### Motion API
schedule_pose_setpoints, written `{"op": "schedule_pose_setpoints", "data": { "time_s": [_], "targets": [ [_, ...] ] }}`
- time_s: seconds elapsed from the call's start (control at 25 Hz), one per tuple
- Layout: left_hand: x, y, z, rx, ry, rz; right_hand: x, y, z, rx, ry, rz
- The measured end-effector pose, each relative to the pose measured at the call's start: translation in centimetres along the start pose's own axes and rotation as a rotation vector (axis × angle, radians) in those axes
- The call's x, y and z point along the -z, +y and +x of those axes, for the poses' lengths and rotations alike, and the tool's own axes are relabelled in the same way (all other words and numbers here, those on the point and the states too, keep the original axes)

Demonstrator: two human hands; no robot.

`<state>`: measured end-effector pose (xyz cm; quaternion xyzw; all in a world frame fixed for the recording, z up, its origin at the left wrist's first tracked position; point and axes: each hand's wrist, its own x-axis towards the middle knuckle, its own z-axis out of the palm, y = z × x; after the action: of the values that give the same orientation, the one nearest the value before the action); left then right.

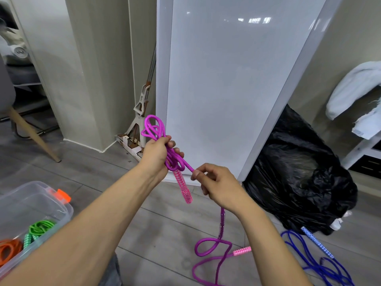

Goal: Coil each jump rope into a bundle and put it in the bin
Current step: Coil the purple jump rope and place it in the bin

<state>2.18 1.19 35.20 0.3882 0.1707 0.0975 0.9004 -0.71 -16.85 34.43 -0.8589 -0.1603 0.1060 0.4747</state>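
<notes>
**A:** Where is the purple rope right now?

**B:** The purple jump rope (153, 129) is mostly in the middle of the frame. The left hand (157, 154) has its grip closed around a bunch of loops, which stick up above the fist, and one pink patterned handle (184, 187) hangs down below it.

**A:** And the other hand?

**B:** The right hand (219, 185), just right of centre, is pinching a strand of the same rope between thumb and forefinger, the other fingers curled in. A taut stretch runs between the two hands. Below the right hand the rope drops to the floor (156, 230), where the loose rest of it lies in curves at the lower middle, ending in the second pink handle (242, 250).

**A:** The bin?

**B:** A clear plastic bin (61, 205) with an orange latch sits at the lower left. Inside it lie a coiled green rope (40, 227) and a coiled orange rope (10, 248).

**A:** Anything else uncoiled?

**B:** A blue rope (315, 267) sprawls on the floor at the lower right, its patterned handle (316, 242) beside a black rubbish bag (299, 172). A white panel (231, 79) leans behind the hands.
</notes>
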Motion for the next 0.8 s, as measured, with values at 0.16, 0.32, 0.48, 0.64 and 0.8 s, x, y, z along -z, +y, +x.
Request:
{"op": "schedule_pose_setpoints", "data": {
  "time_s": [0.16, 0.32, 0.48, 0.64, 0.8],
  "targets": [
    [0.2, 0.7, 0.0, 0.056, -0.038, -0.100, 0.8, 0.4, -0.2, -0.035, -0.160, 0.109],
    [1.1, 1.5, 0.6, -0.106, 0.004, 0.215, 2.9, 1.6, -0.8, -0.215, -0.292, 0.003],
    [1.4, 1.5, 0.0, -0.378, -0.087, 0.754, 4.1, 2.5, -0.8, -0.217, -0.102, -0.234],
    [0.9, 0.4, -1.5, -0.331, -0.309, 0.991, 3.5, 1.8, -0.4, -0.011, 0.044, -0.235],
    [-0.1, -1.1, -3.0, -0.237, -0.495, 1.070, 2.6, 1.1, 0.0, 0.079, 0.163, -0.100]
  ]
}}
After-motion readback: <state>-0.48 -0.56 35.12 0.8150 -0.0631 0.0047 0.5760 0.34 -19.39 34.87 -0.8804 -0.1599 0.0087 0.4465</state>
